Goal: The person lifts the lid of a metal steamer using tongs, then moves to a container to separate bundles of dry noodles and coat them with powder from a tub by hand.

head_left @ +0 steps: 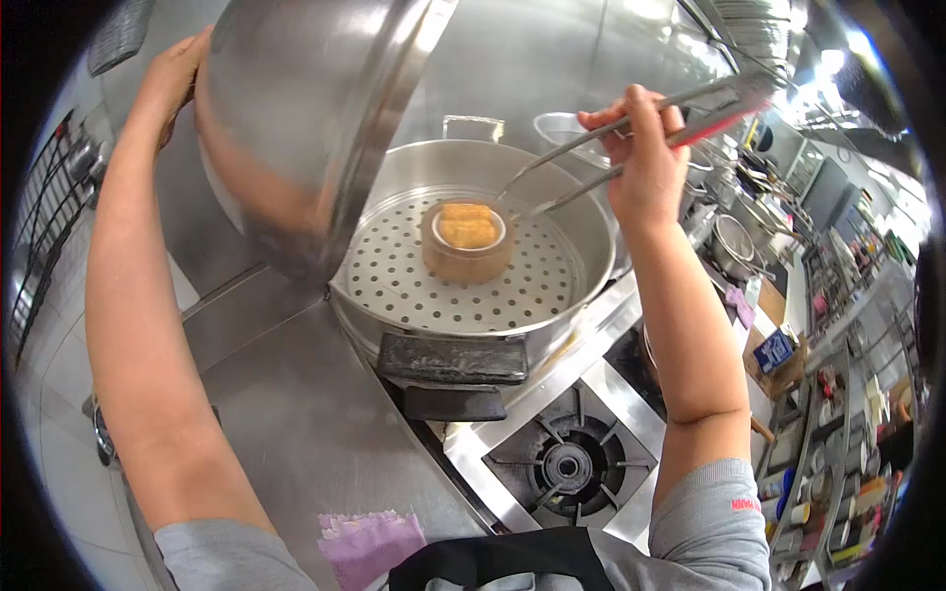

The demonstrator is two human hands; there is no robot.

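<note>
Head view: lid tipped aside, tongs at the container

Along the metal worktop [266, 394], best to brace firmly, well away from the burner [568, 467] beside the pot. On the big domed lid [296, 108], tilted up at the pot's left side, left hand [177, 74] at the far edge; fingers partly hidden, so cannot tell how tightly closed. Best to hold the lid steady and clear of the tong arms.

Inside the wide pot [576, 212], flat across the bottom, a perforated plate [384, 266]. In the right hand [645, 158], closed around long metal tongs [709, 113], with tips just beside the container's right rim; cannot tell whether touching.

Upright on the plate, near the middle, a small brown container [467, 264] with a white inner rim. Best to grip low and square, squeezing evenly, without tipping. Within, golden food pieces [468, 227]; best not to pinch or scrape.
</note>
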